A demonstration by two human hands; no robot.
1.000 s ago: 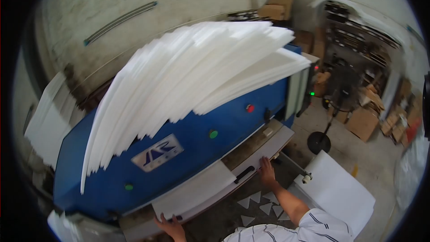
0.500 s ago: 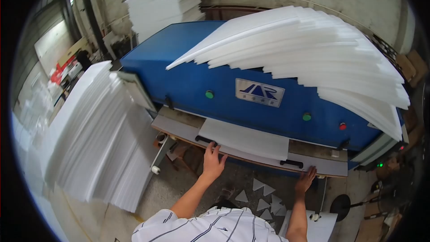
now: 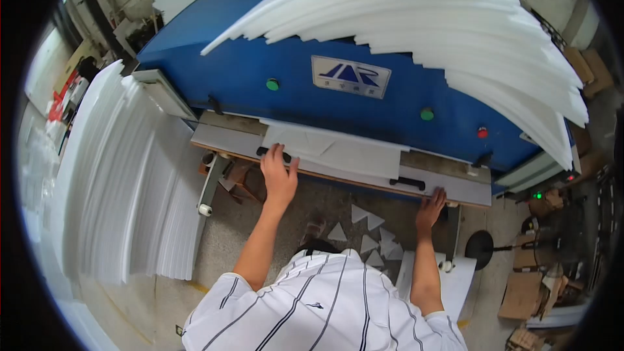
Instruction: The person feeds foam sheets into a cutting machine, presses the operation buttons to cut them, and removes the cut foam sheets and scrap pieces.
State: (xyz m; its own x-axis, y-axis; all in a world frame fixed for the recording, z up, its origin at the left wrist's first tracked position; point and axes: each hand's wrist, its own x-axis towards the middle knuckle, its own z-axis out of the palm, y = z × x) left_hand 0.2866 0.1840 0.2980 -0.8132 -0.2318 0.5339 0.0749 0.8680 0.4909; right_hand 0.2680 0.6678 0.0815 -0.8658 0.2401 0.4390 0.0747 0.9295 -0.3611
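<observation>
Left grip (image 3: 279, 180) rests its fingers over the left handle (image 3: 263, 151) of a pale tray (image 3: 466, 193), while the right grip (image 3: 430, 207) lays fingers on the tray's front edge, just beyond the right handle (image 3: 407, 183); from where I stand, I cannot tell whether either is clasped. On the tray, in front of a blue machine (image 3: 221, 68) topped by a fanned white stack (image 3: 403, 16), lies a white sheet (image 3: 364, 157). Small white triangles (image 3: 368, 243) lie on the floor (image 3: 214, 253) below.

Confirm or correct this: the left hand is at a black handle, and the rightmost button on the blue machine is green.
Not green: in the head view, the rightmost button on the blue machine is red. The left hand is at a black handle.
</observation>
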